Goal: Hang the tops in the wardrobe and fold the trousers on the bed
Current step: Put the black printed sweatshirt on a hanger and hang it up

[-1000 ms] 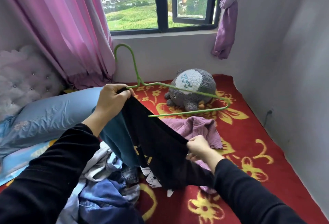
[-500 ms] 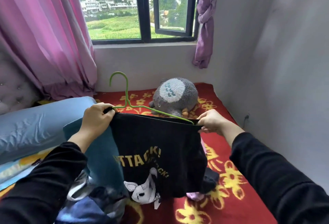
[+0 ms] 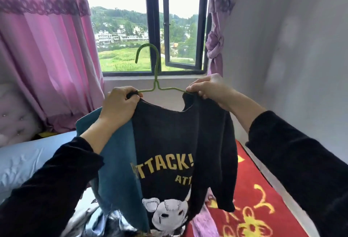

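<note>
Holding top up on hanger, both hands clenched at its shoulders: left hand grips left shoulder plus hanger arm, right hand grips the right end. Top hangs straight down below both grips, teal side on the left, over the bed; hook stands upright between the hands, in front of the window

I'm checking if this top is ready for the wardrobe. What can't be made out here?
Head view only:
- Green hanger: its arm ends are hidden by the left hand, the right hand and the black top.
- Yellow print: second line lost in a fold.
- Clothes pile: blurred, cut off by the bottom edge.
- Wardrobe: out of frame.
</note>
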`<move>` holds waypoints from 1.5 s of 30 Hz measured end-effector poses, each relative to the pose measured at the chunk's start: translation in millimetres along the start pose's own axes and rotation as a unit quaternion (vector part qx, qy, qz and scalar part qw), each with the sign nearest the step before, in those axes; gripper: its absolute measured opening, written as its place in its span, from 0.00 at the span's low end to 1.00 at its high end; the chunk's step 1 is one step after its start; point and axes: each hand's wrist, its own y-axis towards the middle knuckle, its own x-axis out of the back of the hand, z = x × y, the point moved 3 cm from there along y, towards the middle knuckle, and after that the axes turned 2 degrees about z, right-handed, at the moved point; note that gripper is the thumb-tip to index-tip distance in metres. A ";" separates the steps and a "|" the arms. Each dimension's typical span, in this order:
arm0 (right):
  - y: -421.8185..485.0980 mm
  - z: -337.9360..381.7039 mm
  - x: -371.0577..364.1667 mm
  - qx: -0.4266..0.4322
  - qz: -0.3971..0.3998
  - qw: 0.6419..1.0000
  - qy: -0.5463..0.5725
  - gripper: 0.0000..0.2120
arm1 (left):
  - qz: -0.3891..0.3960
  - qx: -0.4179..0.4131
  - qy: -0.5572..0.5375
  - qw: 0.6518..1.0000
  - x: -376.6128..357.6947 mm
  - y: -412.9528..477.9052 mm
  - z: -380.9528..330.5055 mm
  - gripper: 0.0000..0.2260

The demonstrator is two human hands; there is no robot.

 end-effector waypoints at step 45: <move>-114.0 218.9 -97.5 0.320 0.116 0.940 0.001 0.13 | -0.351 0.007 -0.112 0.929 235.8 -192.6 -23.0 0.09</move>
